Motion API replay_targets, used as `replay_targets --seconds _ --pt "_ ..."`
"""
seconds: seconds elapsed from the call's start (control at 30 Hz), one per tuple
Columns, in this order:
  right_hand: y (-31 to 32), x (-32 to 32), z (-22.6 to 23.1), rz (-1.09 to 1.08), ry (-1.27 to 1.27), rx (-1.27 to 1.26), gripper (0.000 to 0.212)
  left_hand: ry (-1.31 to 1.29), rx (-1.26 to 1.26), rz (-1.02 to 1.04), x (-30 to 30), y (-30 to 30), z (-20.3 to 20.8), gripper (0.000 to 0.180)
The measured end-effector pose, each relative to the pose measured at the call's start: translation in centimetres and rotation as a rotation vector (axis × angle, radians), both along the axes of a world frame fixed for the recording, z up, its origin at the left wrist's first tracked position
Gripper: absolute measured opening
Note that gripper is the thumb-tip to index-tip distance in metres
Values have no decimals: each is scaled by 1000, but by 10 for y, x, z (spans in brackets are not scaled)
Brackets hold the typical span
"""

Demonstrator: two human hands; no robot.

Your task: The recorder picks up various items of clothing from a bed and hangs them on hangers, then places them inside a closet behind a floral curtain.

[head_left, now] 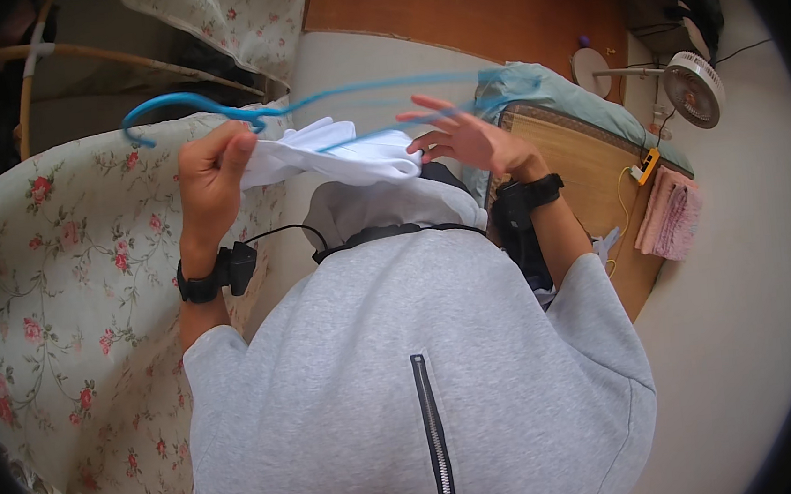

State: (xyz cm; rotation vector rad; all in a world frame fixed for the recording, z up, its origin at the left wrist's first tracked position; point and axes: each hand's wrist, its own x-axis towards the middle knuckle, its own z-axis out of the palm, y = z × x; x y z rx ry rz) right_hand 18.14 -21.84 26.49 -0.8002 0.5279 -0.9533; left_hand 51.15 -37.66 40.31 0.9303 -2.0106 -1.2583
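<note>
My left hand (pixel 210 172) is closed on the gathered end of a white cloth garment (pixel 340 153), held up in front of my chest. Right at its fingertips is the neck of a blue clothes hanger (pixel 178 100), with the hook reaching out to the left. Whether those fingers also grip the hanger, I cannot tell. The hanger's arms blur across to the right, above the garment. My right hand (pixel 466 137) is open with its fingers spread, beside the garment's right end and overlapping the blurred hanger.
A flower-patterned cloth (pixel 84 237) drapes over the left side, with a bamboo-like pole frame (pixel 125 56) behind. At the right are a mat-topped bed (pixel 556 148), a fan (pixel 690 89), a yellow power strip (pixel 649 165) and a folded pink towel (pixel 670 213).
</note>
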Motion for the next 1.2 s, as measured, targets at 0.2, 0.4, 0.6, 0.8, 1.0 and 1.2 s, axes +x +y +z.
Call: replay_targets --seconds 0.2,0.4,0.6,0.8,1.0,1.2 --pt "-17 50 18 -59 671 -206 83 33 2 -13 -12 4 4 35" --pt "-50 79 43 -198 876 -485 89 45 -28 -110 -20 9 15 34" --pt "-63 67 24 180 1125 -576 57 39 -149 -49 -3 3 17 33" --pt "-38 28 24 -18 1227 -562 32 -184 -233 -52 14 -2 26 32" --pt "-7 -28 38 -337 1347 -602 17 -587 -267 -126 18 2 14 24" --pt "-6 18 81 -352 1204 -876 22 -571 -427 -217 -27 19 -18 25"
